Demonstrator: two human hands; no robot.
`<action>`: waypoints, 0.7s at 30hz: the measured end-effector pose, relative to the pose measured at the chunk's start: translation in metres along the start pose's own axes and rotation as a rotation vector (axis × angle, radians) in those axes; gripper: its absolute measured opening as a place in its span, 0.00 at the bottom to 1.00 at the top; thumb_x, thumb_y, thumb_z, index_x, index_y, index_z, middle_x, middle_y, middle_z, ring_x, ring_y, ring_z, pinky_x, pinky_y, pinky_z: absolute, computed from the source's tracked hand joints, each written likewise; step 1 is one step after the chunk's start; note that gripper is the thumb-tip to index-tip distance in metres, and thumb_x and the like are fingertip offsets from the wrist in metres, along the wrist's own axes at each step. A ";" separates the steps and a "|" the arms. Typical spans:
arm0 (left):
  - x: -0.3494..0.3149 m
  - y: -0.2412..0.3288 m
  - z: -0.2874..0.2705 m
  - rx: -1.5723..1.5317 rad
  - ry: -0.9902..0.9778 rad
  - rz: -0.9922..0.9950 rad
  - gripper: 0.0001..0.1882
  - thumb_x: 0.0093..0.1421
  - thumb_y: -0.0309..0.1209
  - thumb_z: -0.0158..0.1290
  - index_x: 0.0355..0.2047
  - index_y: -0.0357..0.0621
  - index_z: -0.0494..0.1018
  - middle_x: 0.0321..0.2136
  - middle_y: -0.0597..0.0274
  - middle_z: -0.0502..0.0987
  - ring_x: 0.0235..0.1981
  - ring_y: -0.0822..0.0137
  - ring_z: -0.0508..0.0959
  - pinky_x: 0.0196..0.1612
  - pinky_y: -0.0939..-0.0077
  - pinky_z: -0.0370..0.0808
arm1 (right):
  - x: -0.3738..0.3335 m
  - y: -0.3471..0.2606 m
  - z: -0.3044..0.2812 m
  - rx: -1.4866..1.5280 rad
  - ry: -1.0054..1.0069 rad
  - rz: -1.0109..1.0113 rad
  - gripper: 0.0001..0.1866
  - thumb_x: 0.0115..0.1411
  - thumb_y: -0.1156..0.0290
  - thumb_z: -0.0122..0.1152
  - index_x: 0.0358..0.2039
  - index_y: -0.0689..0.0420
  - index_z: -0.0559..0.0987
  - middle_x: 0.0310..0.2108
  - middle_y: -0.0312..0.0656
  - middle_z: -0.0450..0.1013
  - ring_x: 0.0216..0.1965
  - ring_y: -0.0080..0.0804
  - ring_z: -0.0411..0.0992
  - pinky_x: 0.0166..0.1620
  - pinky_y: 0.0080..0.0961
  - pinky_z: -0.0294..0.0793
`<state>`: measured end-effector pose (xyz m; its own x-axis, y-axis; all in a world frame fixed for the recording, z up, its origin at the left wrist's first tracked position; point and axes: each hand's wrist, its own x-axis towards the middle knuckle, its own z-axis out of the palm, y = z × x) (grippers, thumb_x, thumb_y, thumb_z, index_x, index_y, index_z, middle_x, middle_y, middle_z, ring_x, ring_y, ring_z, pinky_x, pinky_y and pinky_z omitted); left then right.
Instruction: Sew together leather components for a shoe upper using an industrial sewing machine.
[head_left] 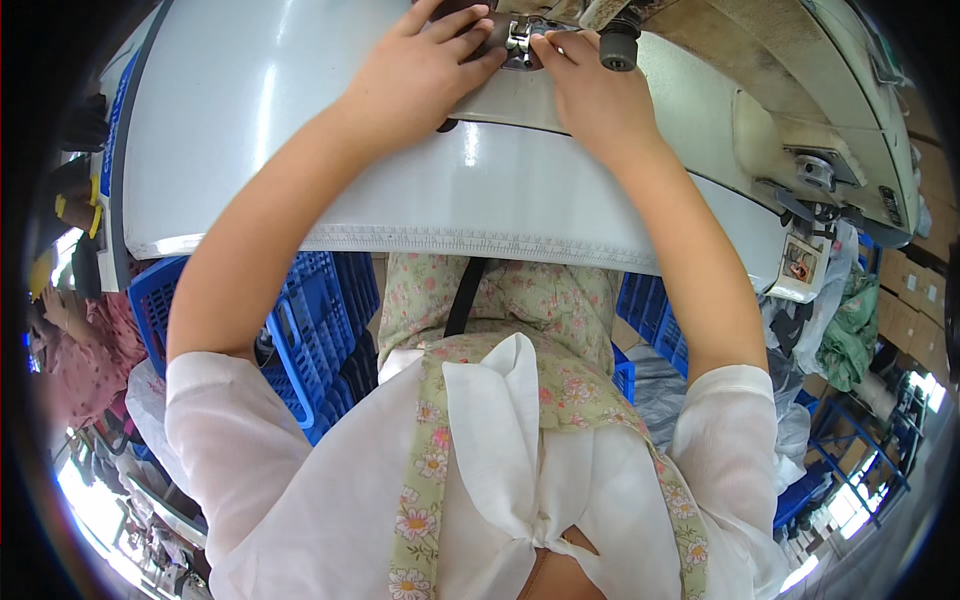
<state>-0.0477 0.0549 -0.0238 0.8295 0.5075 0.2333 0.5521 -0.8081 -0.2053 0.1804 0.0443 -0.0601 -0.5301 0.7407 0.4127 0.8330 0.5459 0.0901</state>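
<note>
Left hand (pixel 415 78): fingers slightly spread, tips over a dark brown piece (pixel 462 8) at the top edge; grip cannot be told.
Right hand (pixel 600 92): thumb and forefinger bent together beside the presser foot; whether they pinch anything cannot be told.
Presser foot (pixel 518 42): metal, between both hands.
Obstruction: dark cylinder (pixel 619 52) partly covering right fingers.
Table front: printed ruler strip (pixel 470 241).
Below: blue plastic crates (pixel 305 325) either side.

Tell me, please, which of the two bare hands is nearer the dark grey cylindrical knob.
The right hand, beside the knob; the left hand is beyond the silver metal presser foot.
</note>
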 end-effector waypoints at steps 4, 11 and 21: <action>0.002 0.009 0.000 -0.070 0.036 -0.112 0.15 0.57 0.31 0.51 0.42 0.42 0.79 0.46 0.54 0.79 0.55 0.58 0.73 0.70 0.47 0.48 | -0.001 -0.005 0.002 0.025 -0.013 0.035 0.21 0.52 0.76 0.59 0.48 0.52 0.79 0.46 0.30 0.74 0.47 0.29 0.74 0.39 0.28 0.81; 0.017 0.011 0.004 -0.178 0.179 -0.128 0.11 0.54 0.30 0.51 0.33 0.40 0.80 0.34 0.58 0.81 0.42 0.59 0.78 0.57 0.64 0.67 | 0.002 -0.001 0.003 -0.029 0.060 -0.019 0.20 0.51 0.77 0.58 0.47 0.52 0.79 0.44 0.31 0.75 0.47 0.30 0.74 0.42 0.29 0.80; 0.013 0.008 0.027 -0.152 0.223 -0.153 0.15 0.45 0.26 0.55 0.36 0.40 0.80 0.44 0.53 0.81 0.49 0.55 0.78 0.57 0.63 0.73 | 0.002 0.001 0.005 0.031 0.020 0.010 0.17 0.53 0.75 0.57 0.45 0.55 0.80 0.40 0.31 0.75 0.41 0.32 0.76 0.40 0.29 0.79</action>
<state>-0.0298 0.0633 -0.0483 0.6892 0.5624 0.4568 0.6367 -0.7710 -0.0114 0.1793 0.0482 -0.0637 -0.5180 0.7383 0.4318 0.8327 0.5507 0.0574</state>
